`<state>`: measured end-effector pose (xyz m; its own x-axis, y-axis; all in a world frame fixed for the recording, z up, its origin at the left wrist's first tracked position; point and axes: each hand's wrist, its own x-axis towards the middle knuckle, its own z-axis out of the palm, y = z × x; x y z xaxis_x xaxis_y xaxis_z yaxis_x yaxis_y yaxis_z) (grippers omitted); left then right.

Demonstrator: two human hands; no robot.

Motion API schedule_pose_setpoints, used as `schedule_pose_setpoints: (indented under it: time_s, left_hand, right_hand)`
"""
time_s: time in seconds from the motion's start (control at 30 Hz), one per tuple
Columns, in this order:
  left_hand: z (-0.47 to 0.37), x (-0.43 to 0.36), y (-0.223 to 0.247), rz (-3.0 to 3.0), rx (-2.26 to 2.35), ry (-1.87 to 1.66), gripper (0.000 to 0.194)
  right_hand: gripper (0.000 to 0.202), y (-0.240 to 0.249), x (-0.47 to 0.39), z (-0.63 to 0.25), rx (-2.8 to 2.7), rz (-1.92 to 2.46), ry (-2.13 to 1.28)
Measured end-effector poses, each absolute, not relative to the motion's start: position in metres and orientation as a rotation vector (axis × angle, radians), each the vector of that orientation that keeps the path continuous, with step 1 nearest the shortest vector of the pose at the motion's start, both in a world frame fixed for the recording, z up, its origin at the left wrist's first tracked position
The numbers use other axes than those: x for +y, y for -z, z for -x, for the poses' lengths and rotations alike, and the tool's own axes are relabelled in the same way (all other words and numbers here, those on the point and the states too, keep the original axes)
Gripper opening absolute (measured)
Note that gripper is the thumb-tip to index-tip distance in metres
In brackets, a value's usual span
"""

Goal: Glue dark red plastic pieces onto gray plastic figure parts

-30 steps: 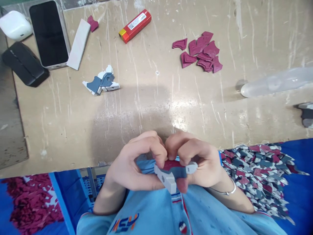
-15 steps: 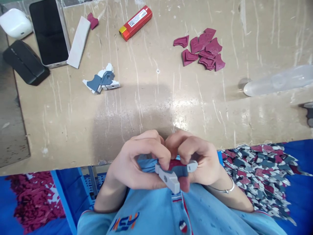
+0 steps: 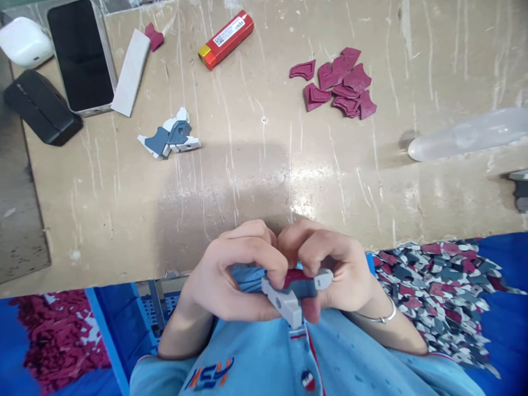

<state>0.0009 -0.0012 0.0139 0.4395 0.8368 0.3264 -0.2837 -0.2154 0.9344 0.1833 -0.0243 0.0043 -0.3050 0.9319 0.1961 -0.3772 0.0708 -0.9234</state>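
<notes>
Close to my chest, below the table's front edge, both hands grip one small plastic assembly (image 3: 286,303) in light grey, dark blue-grey and maroon. My left hand (image 3: 235,275) pinches its left end between thumb and index finger. On the other end, my right hand (image 3: 336,269) closes its fingers around the light grey tip and presses on top near the maroon piece (image 3: 293,275). The fingers cover part of the assembly. Farther off on the table lie a grey and white plastic assembly (image 3: 171,135) and a pile of maroon plastic pieces (image 3: 342,82).
A phone (image 3: 82,55), black case (image 3: 43,107), white case (image 3: 25,42) and pale strip (image 3: 131,72) lie at upper left. A red lighter (image 3: 226,39) is at the back. Blue bins flank me, holding maroon pieces (image 3: 61,341) and mixed pieces (image 3: 437,302). A translucent tube (image 3: 466,135) lies right.
The view has shifted very slightly, moving the table items a little left in the picture. Both hands keep the same grip on the assembly.
</notes>
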Motion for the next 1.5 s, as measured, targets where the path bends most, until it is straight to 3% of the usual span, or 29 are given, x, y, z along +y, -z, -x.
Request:
schedule_pose_setpoints:
  time_s: [0.63, 0.87, 1.33, 1.5]
  left_hand:
    - [0.006, -0.007, -0.014, -1.359, 0.585, -0.992, 0.036]
    - [0.004, -0.005, -0.016, -1.365, 0.542, -1.004, 0.027]
    - [0.002, -0.002, -0.015, -1.537, 0.581, -1.116, 0.036]
    - [0.006, -0.002, -0.022, -1.724, 0.652, -1.213, 0.026]
  right_hand:
    - [0.039, 0.003, -0.026, -0.182, -1.115, 0.572, -1.517]
    - [0.041, 0.005, -0.025, -0.179, -1.082, 0.532, -1.534]
    - [0.051, -0.002, -0.028, -0.18, -1.005, 0.581, -1.562]
    - [0.018, -0.007, -0.023, -0.193, -1.32, 0.664, -1.267]
